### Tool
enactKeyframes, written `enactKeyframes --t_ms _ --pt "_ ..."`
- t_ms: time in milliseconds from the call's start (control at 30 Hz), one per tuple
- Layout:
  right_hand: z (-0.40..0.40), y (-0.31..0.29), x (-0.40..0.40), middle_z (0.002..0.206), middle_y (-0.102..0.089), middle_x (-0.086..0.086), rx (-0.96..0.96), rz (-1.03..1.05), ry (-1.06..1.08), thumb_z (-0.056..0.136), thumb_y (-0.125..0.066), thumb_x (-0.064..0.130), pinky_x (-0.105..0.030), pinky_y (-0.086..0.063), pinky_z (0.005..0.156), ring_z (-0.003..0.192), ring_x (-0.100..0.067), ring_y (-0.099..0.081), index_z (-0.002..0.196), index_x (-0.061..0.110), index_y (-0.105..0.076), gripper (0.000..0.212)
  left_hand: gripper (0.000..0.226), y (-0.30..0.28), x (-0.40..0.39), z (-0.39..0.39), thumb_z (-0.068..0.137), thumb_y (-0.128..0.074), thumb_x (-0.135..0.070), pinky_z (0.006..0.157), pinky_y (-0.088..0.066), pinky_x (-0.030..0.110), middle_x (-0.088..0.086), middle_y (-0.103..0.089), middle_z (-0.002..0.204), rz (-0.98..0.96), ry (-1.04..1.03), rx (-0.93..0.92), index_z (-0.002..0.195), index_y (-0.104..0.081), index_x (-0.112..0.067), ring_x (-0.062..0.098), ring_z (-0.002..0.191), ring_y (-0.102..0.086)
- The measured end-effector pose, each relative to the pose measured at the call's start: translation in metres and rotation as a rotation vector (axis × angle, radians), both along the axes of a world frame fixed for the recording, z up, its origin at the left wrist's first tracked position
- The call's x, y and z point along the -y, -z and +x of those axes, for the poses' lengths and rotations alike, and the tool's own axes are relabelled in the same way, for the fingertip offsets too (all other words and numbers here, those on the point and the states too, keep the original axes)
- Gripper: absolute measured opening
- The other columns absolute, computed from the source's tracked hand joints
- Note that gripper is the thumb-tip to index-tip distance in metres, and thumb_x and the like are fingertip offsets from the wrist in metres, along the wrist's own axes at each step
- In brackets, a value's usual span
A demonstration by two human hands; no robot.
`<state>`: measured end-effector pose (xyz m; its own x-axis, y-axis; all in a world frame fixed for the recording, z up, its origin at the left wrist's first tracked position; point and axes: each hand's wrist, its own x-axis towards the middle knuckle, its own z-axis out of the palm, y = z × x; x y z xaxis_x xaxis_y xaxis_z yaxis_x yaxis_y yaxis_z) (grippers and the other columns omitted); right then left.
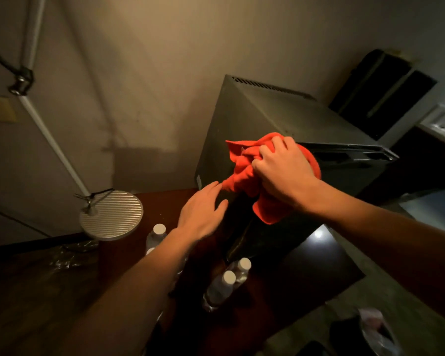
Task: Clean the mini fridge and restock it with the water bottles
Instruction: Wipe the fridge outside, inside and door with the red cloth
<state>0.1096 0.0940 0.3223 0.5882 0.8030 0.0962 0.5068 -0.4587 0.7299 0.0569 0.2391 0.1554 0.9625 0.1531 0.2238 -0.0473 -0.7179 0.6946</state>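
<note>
A dark grey mini fridge (280, 116) stands on a dark wooden table (129, 255). My right hand (283, 170) grips a bunched orange cloth (244, 176) at the fridge's front top corner. Fingers spread, my left hand (203, 211) reaches toward the hanging end of the cloth, just below and left of it; it holds nothing. Several clear water bottles with white caps stand on the table in front of the fridge, one (157, 235) beside my left forearm and two (224, 286) under my arms. The fridge's front face is dark and hard to read.
A desk lamp with a round ribbed metal base (111, 214) and a white arm (49, 140) stands at the table's left, near the beige wall. Crumpled clear plastic (70, 255) lies left of the bottles. A dark object (380, 88) stands behind the fridge at right.
</note>
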Motion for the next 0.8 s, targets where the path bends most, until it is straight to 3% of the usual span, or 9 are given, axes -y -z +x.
enactKeyframes --t_ms 300,467,667,800 --pt "-0.010 0.030 0.032 0.087 -0.069 -0.010 -0.001 -0.266 -0.033 0.082 -0.064 0.021 -0.042 -0.043 0.081 0.086 -0.032 -0.059 0.083 0.018 -0.071 0.008 0.055 0.023 0.026 -0.022 0.101 -0.046 -0.038 0.116 -0.022 0.028 -0.004 -0.032 0.158 -0.059 0.080 -0.062 0.151 -0.035 -0.020 0.011 0.145 -0.027" --pt "-0.004 0.071 0.024 0.109 -0.066 -0.006 -0.127 -0.379 -0.069 0.095 -0.046 0.024 -0.043 -0.037 0.091 0.106 -0.032 -0.057 0.109 0.021 -0.067 0.025 0.055 0.056 0.035 -0.025 0.100 -0.046 -0.037 0.117 -0.024 0.030 -0.003 -0.031 0.159 -0.094 0.083 -0.111 0.152 -0.034 -0.019 0.012 0.145 -0.026" --pt "0.005 0.125 0.011 0.118 -0.065 -0.003 -0.289 -0.496 -0.066 0.098 -0.043 0.025 -0.039 -0.035 0.091 0.111 -0.029 -0.053 0.116 0.023 -0.063 0.028 0.061 0.098 0.042 -0.020 0.096 -0.050 -0.037 0.117 -0.029 0.036 -0.004 -0.027 0.160 -0.131 0.053 -0.205 0.152 -0.031 -0.022 0.013 0.146 -0.026" --pt "0.010 0.159 0.003 0.124 -0.062 -0.002 -0.364 -0.584 -0.074 0.099 -0.041 0.026 -0.037 -0.035 0.091 0.116 -0.028 -0.051 0.120 0.025 -0.061 0.029 0.056 0.115 0.050 -0.016 0.093 -0.053 -0.032 0.107 -0.039 0.038 -0.005 -0.039 0.152 -0.209 0.034 -0.167 0.146 -0.036 -0.026 0.016 0.138 -0.039"
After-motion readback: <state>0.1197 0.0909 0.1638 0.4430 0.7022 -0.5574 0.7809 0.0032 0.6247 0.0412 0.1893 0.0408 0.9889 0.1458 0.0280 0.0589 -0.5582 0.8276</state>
